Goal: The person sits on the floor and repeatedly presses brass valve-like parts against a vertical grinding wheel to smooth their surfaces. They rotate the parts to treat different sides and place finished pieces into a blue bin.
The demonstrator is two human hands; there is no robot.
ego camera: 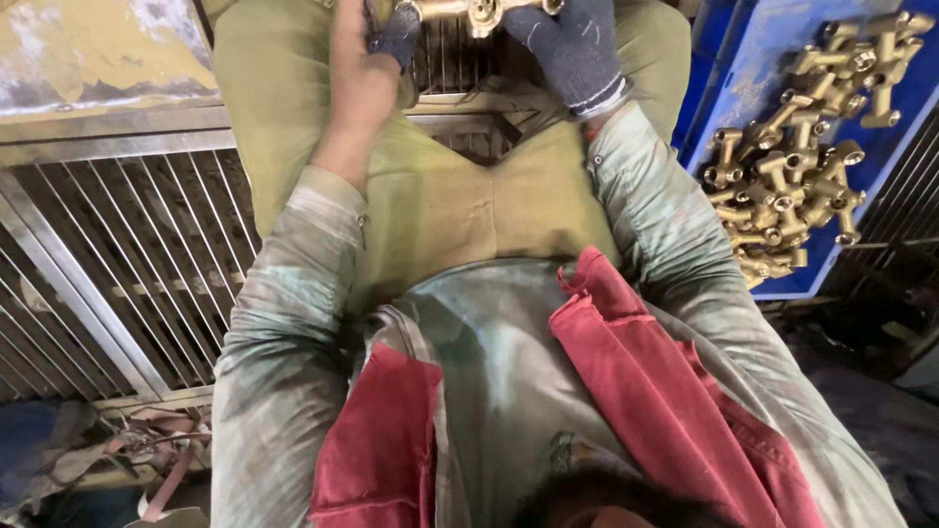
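Note:
Both my hands meet at the top edge of the view, above my lap. My left hand (364, 73) has a bare back and dark fabric over its fingers, which grip the left end of a brass pipe fitting (479, 12). My right hand (572, 49), in a dark knit glove, holds the fitting's right side. Most of the fitting is cut off by the frame edge. My olive trousers (440, 196) lie beneath the hands.
A blue tray (753, 68) at the right holds a heap of several similar brass fittings (792, 166). A metal bar grating (117, 254) covers the left side. Straps and rags (147, 450) lie at the lower left. I wear a red vest (626, 372).

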